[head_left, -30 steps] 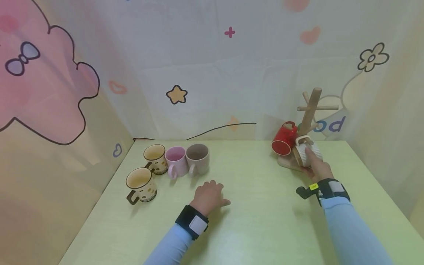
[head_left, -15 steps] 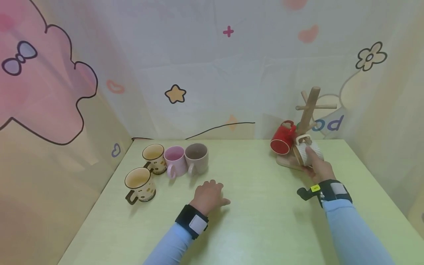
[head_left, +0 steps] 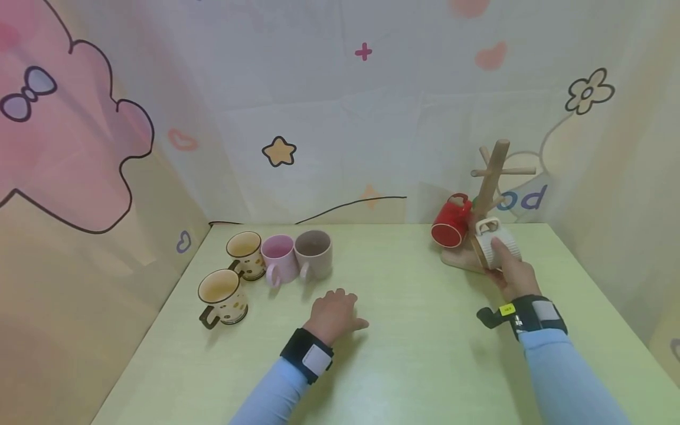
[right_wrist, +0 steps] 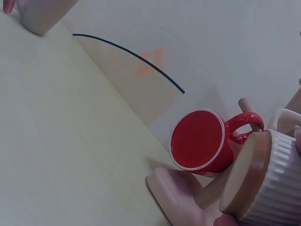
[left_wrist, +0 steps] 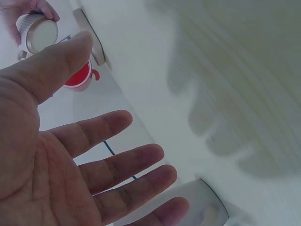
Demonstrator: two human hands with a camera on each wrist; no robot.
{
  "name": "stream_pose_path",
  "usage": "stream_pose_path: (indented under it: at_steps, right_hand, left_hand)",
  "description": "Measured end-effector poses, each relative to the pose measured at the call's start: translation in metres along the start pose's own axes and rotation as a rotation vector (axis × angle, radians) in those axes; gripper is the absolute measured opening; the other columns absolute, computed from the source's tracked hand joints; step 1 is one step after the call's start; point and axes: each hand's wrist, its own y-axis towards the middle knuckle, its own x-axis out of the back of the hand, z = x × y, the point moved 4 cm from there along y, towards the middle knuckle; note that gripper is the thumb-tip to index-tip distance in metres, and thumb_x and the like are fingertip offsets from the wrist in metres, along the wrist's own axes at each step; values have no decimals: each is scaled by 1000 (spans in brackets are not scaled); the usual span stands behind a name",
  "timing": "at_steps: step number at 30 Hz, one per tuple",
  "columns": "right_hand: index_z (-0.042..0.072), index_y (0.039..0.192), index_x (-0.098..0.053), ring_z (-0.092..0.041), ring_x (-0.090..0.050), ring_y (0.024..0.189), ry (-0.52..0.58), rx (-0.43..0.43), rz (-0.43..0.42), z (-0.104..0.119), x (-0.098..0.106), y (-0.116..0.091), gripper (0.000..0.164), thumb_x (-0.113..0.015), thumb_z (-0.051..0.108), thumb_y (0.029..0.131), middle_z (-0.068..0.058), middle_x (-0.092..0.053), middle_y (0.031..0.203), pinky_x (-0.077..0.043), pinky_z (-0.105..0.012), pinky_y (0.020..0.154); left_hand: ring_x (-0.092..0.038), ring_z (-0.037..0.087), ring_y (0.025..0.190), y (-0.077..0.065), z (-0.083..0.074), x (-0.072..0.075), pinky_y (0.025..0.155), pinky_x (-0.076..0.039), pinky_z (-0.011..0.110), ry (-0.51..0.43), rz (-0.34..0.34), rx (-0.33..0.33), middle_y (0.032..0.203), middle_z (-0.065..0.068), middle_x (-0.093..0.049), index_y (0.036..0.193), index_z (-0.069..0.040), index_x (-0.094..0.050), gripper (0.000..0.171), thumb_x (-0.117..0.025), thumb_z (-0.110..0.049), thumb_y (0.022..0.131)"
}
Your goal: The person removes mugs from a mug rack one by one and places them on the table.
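Observation:
My right hand (head_left: 511,273) grips a white ribbed mug (head_left: 497,243) by its body, thumb on the near side. The mug lies tilted with its handle up, close against the wooden mug tree (head_left: 491,177). Its brown bottom band and pale base (right_wrist: 245,174) face left in the right wrist view. Beside it a red mug (head_left: 450,223) hangs by its handle from a low peg, base outward. My left hand (head_left: 333,316) is held over the table with fingers spread and relaxed, holding nothing; a grey mug (head_left: 314,254) is the nearest thing to it.
Left of the grey mug stand a pink mug (head_left: 279,260) and two cream spotted mugs with dark handles, one behind (head_left: 249,260) and one in front (head_left: 225,301). The pale green table (head_left: 404,354) meets a printed curtain (head_left: 340,147) at the back.
My right hand has shifted the white mug slightly right, away from the post. A peg end showed in its handle loop before; none shows there now. My left hand stays put.

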Motion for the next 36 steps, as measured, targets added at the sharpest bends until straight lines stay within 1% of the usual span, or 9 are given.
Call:
stream_pose_path:
  at_steps: [4, 7, 11, 16, 20, 24, 29, 32, 36]
  right_hand:
    - [16, 159, 0, -21, -35, 130, -5, 25, -9, -1, 1, -5, 114, -74, 54, 81, -7, -14, 155, -33, -35, 109]
    - [14, 159, 0, -22, -36, 129, -39, 44, -21, -3, 1, -9, 113, -72, 56, 82, -8, -14, 154, -34, -35, 109]
    - [13, 159, -1, -21, -36, 129, -60, 68, -28, -6, 1, -14, 113, -71, 56, 83, -9, -14, 155, -34, -34, 109]
    - [13, 160, -2, -22, -32, 133, -63, 73, -28, -12, 0, -19, 115, -73, 56, 80, -8, -15, 154, -35, -34, 109]
    - [12, 160, -3, -24, -30, 134, -91, 101, -8, -15, -5, -25, 111, -71, 56, 83, -9, -15, 155, -34, -35, 109]
    - [8, 159, -5, -26, -31, 134, -159, 138, 11, -19, -13, -34, 105, -66, 55, 87, -11, -17, 155, -32, -38, 111]
    - [5, 158, -7, -33, -33, 133, -317, 159, 27, -24, -21, -48, 104, -61, 61, 89, -16, -22, 155, -29, -45, 113]
    - [3, 158, -6, -35, -32, 133, -383, 162, 47, -28, -25, -54, 105, -60, 62, 89, -18, -22, 156, -28, -48, 114]
    - [0, 156, -6, -38, -33, 133, -458, 201, 90, -32, -32, -63, 102, -61, 58, 91, -22, -24, 156, -28, -51, 113]
  left_hand:
    - [-60, 29, 86, 0, 0, 0, 73, -51, 44, -2, -4, -4, 93, 9, -59, 110, -9, -67, 51, -77, -51, 81]
    - [-59, 29, 85, -1, 0, 1, 71, -51, 43, -1, -9, -9, 92, 8, -59, 109, -9, -67, 51, -77, -50, 81]
    - [-60, 28, 85, -2, 0, 1, 71, -51, 43, -6, -10, -12, 92, 8, -59, 110, -9, -67, 51, -77, -50, 81]
    - [-60, 29, 85, -2, 0, 0, 71, -51, 43, -16, -14, -12, 93, 9, -61, 112, -9, -67, 52, -78, -49, 81]
    - [-61, 30, 86, -2, 1, -1, 71, -51, 44, -19, -14, -6, 94, 9, -61, 113, -9, -67, 53, -78, -49, 80]
    - [-61, 30, 88, -2, 0, 0, 73, -51, 44, -23, -2, 1, 96, 10, -61, 116, -9, -66, 55, -77, -49, 81]
    - [-61, 31, 91, -2, -1, 2, 75, -51, 45, -33, 9, 9, 100, 11, -62, 121, -9, -66, 57, -77, -50, 82]
    - [-61, 32, 94, -2, -1, 4, 77, -51, 46, -41, 13, 14, 103, 12, -62, 124, -9, -65, 59, -76, -50, 82]
    - [-61, 32, 95, -2, 0, 4, 77, -51, 46, -52, 10, 14, 105, 13, -62, 125, -9, -64, 60, -75, -50, 83]
